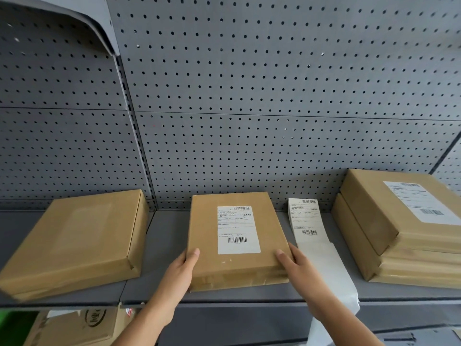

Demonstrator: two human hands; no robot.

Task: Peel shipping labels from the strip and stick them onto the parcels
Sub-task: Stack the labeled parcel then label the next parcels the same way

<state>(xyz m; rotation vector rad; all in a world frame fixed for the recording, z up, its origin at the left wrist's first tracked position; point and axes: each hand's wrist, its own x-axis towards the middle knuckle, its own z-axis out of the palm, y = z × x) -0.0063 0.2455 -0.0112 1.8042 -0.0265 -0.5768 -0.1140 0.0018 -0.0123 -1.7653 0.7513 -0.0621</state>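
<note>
A flat brown parcel (237, 265) lies in the middle of the grey shelf (164, 236), with a white shipping label (238, 229) stuck on its top. My left hand (184, 267) grips the parcel's near left corner, thumb on top. At the near right corner my right hand (294, 264) holds it the same way. Just right of the parcel, the label strip (305, 221) lies on the shelf with one printed label showing. Its bare backing (329, 268) trails over the shelf's front edge, partly hidden by my right arm.
An unlabelled brown parcel (82, 238) sits at the left of the shelf. At the right stands a stack of parcels (404, 236), the top one labelled. A grey pegboard wall (249, 96) backs the shelf. Cardboard boxes (74, 325) sit below left.
</note>
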